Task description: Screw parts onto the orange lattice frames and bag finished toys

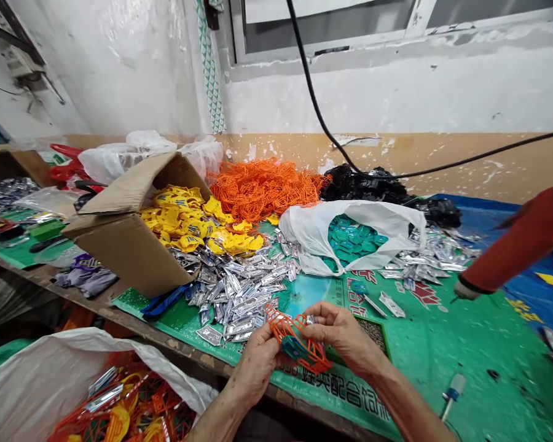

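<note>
Orange plastic lattice (pixel 297 344) is held between both hands, just above the near edge of the bench (pixel 96 310), with a teal plastic piece (pixel 294 347) caught in its openings. The left hand (pixel 255 374) grips the left end of the lattice, with its fingers curled around the frame. The right hand (pixel 343 334) pinches the opposite side between thumb and bent fingers. A small silver fragment (pixel 309 319) shows at those fingertips. Neither hand is spread.

Directly ahead of the hands, silver foil packets (pixel 235 294) lie heaped on a green printed mat (pixel 465 344), and a blue plastic strip (pixel 166 301) touches the left edge of the heap. Farther ahead and to the left, an open cardboard box (pixel 129 258) contains yellow plastic pieces (pixel 193 221). Beyond the box sits a tangled pile of orange lattice (pixel 267 190), with a black heap (pixel 378 190) to its right, too crumpled to identify.

Ahead and to the right, a white plastic bag (pixel 350 215) holds teal tokens (pixel 350 239). To the right of the right hand, a small tool with a blue and white handle (pixel 454 387) lies on the mat. Farther right, another person's red sleeve (pixel 520 245) extends over a blue sheet (pixel 483 209). Below and left of the left hand, a white sack (pixel 50 380) holds mixed orange and yellow plastic.
</note>
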A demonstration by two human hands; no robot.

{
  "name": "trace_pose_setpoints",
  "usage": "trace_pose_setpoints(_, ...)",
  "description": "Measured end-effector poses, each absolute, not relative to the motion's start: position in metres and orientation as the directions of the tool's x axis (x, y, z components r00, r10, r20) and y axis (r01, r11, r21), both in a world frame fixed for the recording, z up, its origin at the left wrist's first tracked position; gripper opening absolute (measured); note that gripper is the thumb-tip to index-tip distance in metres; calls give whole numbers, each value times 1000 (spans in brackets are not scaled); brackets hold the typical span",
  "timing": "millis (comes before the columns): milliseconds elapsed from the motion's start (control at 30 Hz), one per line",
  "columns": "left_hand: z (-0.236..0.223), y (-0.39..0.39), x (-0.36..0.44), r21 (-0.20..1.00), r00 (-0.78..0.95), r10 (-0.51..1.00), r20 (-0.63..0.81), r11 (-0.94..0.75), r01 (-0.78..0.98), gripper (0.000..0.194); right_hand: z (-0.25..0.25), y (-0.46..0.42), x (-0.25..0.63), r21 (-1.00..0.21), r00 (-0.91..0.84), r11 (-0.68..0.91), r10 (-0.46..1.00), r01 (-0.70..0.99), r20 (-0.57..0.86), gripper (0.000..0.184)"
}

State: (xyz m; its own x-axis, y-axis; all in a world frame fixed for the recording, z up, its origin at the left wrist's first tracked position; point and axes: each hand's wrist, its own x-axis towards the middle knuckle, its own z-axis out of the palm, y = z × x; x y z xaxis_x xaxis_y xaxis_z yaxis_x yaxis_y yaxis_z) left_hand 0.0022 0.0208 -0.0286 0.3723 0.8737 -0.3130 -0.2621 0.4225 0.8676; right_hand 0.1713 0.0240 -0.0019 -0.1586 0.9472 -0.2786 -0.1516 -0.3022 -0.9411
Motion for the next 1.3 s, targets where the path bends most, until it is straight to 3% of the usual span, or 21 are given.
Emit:
trace_pose_setpoints(100, -26, 23, -3, 930, 228, 929, -291, 331, -160, 43, -8, 22, 170, -951, -136, -278, 956, -133, -261, 40)
trace_pose_setpoints(200, -15, 21, -11, 996, -26, 997, -77, 78, 36, 53, -8, 20, 171, -961, -125, -250, 964, -116, -236, 42)
trace_pose_setpoints(267, -3, 19, -14, 989, 35, 997, 66, -70, 128, 41, -5, 17, 171, -973, -153, -213, 968, -88, -198, 41)
trace_pose_setpoints(333, 9, 17, -15, 978, 201, 974, 106, -139, 155, 29, -1, 14, 170, -991, -204, -136, 970, -17, -129, 34)
trace_pose_setpoints(400, 17, 17, -13, 980, 350, 936, 50, -114, 166, 24, 5, 10, 167, -991, -237, -14, 971, 130, -45, 24)
trace_pose_setpoints(500, 18, 19, -11, 983, 485, 870, -89, -2, 184, 32, 13, 5, 162, -894, -259, 164, 964, 417, 55, 12)
trace_pose_setpoints(600, 8, 21, -10, 985, 499, 853, -151, 86, 151, 34, 18, 3, 159, -730, -311, 331, 935, 598, 169, 5)
trace_pose_setpoints(700, -2, 21, -9, 986, 484, 858, -169, 149, 79, 37, 16, 1, 159, -604, -370, 434, 898, 668, 237, 13)
trace_pose_setpoints(767, -5, 20, -9, 983, 477, 861, -179, 177, 51, 38, 12, 0, 160, -602, -353, 432, 901, 672, 252, 17)
trace_pose_setpoints(967, -3, 18, -12, 991, 418, 899, -129, 133, 20, 34, 4, -5, 170, -840, -137, 293, 956, 457, 259, 16)
trace_pose_setpoints(1167, -2, 10, -4, 990, 398, 917, 33, -85, 115, 31, 3, -19, 169, -822, -7, 402, 900, 403, 436, 7)
trace_pose_setpoints(1300, -6, 6, -3, 993, 408, 911, 60, -97, 70, 26, -1, -25, 170, -791, 33, 484, 846, 376, 533, 4)
